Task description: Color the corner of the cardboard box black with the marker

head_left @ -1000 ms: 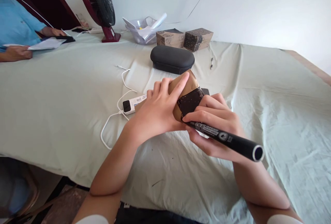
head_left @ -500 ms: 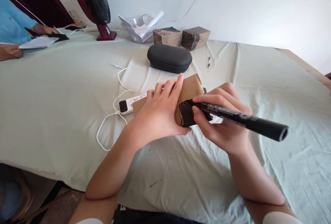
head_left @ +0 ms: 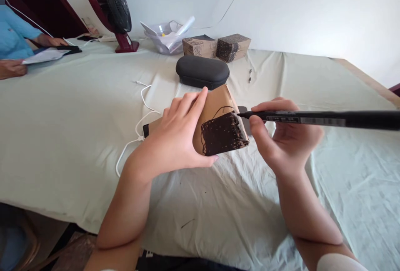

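A brown cardboard box [head_left: 215,100] lies tilted under my left hand [head_left: 175,133], whose fingers and thumb are wrapped over it from the left. Black ink densely covers the lower right part of its near face, and a loose black line loops above that patch. My right hand [head_left: 281,137] pinches a black marker pen [head_left: 315,118], which points left with its tip at the box's upper right edge. Behind the box, partly hidden, lies a dark flat object [head_left: 244,116]. To the left, a white cable [head_left: 125,149] runs to a mostly covered power bank [head_left: 146,131].
Beyond the box sit a black zip case [head_left: 202,71], two scribbled cardboard boxes [head_left: 198,48] [head_left: 239,48], a clear plastic basket [head_left: 161,43] and a fan [head_left: 123,25]. A small pen-like item [head_left: 250,76] lies at right. At far left, a person in blue [head_left: 18,29] holds papers.
My right hand has shifted right, uncovering the inked patch, and the marker has swung to nearly level. My left hand and the box have moved slightly left, showing more of the box's right edge.
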Available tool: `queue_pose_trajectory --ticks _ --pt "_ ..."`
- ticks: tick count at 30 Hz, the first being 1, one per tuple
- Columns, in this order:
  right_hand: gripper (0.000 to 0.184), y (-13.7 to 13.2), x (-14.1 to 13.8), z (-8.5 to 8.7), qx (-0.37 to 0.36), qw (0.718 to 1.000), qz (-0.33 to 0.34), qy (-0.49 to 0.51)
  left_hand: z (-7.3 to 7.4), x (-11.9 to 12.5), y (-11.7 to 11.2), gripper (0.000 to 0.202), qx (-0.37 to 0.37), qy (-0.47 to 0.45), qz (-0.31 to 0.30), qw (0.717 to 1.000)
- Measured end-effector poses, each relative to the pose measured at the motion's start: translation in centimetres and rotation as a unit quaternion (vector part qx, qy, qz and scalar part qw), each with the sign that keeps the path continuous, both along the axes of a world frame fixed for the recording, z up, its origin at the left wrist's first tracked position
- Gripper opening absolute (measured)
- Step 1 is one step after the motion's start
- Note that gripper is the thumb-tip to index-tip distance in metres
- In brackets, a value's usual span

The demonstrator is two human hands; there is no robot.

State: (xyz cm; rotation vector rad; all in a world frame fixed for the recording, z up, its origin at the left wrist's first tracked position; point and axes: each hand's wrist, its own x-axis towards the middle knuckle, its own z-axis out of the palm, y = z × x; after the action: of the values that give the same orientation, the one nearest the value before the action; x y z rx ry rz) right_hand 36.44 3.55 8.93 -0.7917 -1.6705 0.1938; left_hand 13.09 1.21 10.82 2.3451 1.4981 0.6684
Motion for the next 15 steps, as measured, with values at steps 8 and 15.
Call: queue_pose_trajectory --ticks 8,15 --pt "0.018 -0.1 -0.5 -1.3 0.001 0.999 -0.004 0.051 0.3 -0.5 -0.2 0.14 -0.017 -0.029 -0.023 0.999" --pt "0.019 0.1 -0.9 -1.4 -0.049 0.995 0.023 0.082 0.3 -0.8 -0.2 0.136 -0.028 -0.03 -0.037 0.998"
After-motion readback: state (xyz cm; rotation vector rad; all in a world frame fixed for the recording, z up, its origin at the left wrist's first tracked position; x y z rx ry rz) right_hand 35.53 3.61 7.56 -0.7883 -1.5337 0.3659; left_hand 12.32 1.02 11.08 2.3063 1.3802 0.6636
